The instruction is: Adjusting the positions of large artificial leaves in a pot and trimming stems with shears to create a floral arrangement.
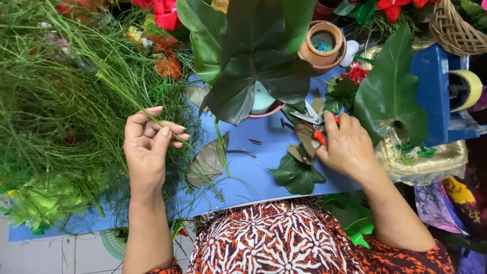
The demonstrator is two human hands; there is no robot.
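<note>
head view: looking straight down onto a blue work surface (264, 172) crowded with artificial greenery. left hand (147, 147) curling closed, fingertips pinching a thin green stem (127, 96) running up and to the left into a big heap of fine grass-like fronds (56, 116); thumb and forefinger pressing together on the stem, remaining fingers folding in beneath. right hand (347, 144) lying on the surface toward the right, closing around the orange handles of a pair of scissors (315, 124), blades showing silver and parted, pointing up and left toward the pot. resting just beside that hand: a dark green leaf (297, 175) and brownish leaf scraps (304, 139). lying between the two hands: a dry, faded leaf (207, 163), touching the blue surface.

sitting at the top centre: a pink-rimmed pot (264, 104) carrying large dark green leaves (253, 56), partly hiding its rim. standing behind it: a small terracotta pot (323, 43) with blue bits inside. leaning at the right: another broad leaf (390, 91) in front of a blue tape dispenser (441, 91) holding a roll of yellowish tape (469, 89). showing at the top edge: red fabric flowers (165, 12) and a wicker basket (456, 28). filling the bottom edge: an orange, black and white patterned garment (284, 238).
</note>
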